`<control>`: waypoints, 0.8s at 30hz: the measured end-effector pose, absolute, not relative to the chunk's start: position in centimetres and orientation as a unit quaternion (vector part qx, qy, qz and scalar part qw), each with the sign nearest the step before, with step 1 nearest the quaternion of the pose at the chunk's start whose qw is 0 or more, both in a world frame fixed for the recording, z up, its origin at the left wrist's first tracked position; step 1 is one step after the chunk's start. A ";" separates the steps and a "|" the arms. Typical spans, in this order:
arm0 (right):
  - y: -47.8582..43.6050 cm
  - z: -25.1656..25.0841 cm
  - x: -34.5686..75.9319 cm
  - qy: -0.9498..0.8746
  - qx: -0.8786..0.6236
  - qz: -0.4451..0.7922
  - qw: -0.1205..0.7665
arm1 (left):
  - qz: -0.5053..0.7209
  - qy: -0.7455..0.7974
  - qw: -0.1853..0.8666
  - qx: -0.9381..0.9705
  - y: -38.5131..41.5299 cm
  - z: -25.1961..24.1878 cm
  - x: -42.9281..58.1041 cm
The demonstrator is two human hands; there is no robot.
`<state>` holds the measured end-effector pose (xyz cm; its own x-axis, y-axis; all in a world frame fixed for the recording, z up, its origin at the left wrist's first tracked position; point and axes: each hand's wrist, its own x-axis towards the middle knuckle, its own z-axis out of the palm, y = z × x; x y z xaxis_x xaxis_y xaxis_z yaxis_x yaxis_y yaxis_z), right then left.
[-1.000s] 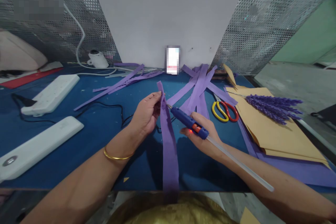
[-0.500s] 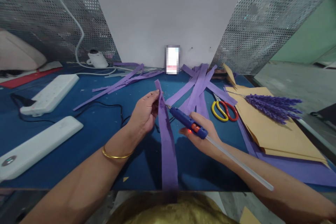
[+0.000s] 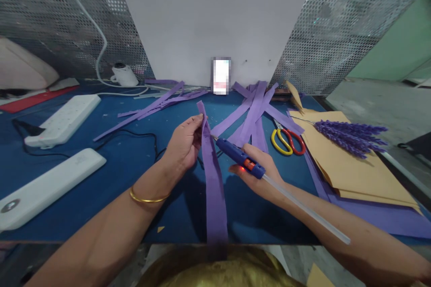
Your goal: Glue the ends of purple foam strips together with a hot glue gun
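My left hand (image 3: pixel 184 144) pinches the upper end of a long purple paper strip (image 3: pixel 212 184) that runs down toward my body over the blue table (image 3: pixel 101 188). In my right hand (image 3: pixel 259 170) I grip a blue glue gun (image 3: pixel 238 157) with a red light glowing and a clear glue stick (image 3: pixel 306 210) sticking out behind it. The gun's nozzle touches the strip just below my left fingers.
More purple strips (image 3: pixel 251 114) lie at the back. Yellow-and-red scissors (image 3: pixel 288 141) rest to the right, beside brown paper (image 3: pixel 350 166) with a purple lavender sprig (image 3: pixel 350 136). White power strips (image 3: pixel 62 121) and a black cord (image 3: pixel 134 136) lie on the left.
Both hands, the strip and the glue gun have drifted slightly up and left. The grips are the same.
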<state>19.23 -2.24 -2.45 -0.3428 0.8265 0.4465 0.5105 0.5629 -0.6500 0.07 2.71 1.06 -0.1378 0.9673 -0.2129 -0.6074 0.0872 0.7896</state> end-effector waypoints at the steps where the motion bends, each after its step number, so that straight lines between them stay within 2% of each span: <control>1: -2.3 -2.4 19.2 -0.794 -0.421 0.203 0.388 | 0.638 0.403 0.617 0.223 2.7 1.1 0.0; 24: -2.4 -2.1 19.1 -0.799 -0.421 0.215 0.372 | 0.637 0.406 0.617 0.222 3.0 1.2 -0.3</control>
